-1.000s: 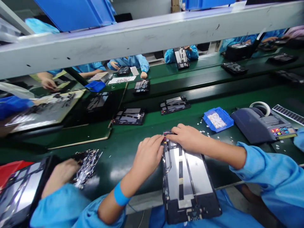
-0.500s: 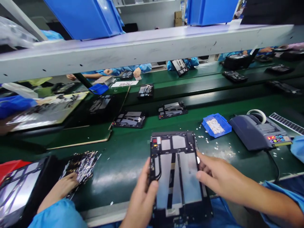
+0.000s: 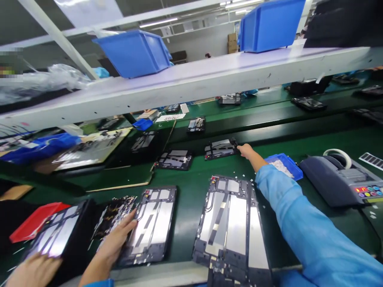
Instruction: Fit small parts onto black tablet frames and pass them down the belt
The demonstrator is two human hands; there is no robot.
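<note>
My left hand (image 3: pixel 118 235) is at the left edge of an opened tablet (image 3: pixel 154 223) with silver battery panels, its fingers closed on that edge. My right arm stretches forward over the bench. With its fingers, my right hand (image 3: pixel 245 151) pinches the right end of another opened tablet (image 3: pixel 220 149), which lies on the green surface. In front of me is a stack of opened tablets (image 3: pixel 236 223), touched by neither hand. A pile of thin dark strips (image 3: pixel 115 215) lies just beyond my left hand.
A co-worker's hand (image 3: pixel 36 269) rests by a tablet stack (image 3: pixel 60 227) at left, near a red tray (image 3: pixel 37 221). Right stand a blue bin of white pieces (image 3: pixel 285 167) and a tape dispenser (image 3: pixel 338 179). A shelf (image 3: pixel 191 85) with blue bins crosses above; another tablet (image 3: pixel 175 159) lies ahead.
The tablet held in both hands has moved left with my left hand. My right hand has let go and reached forward to a farther tablet. The view has tilted up.
</note>
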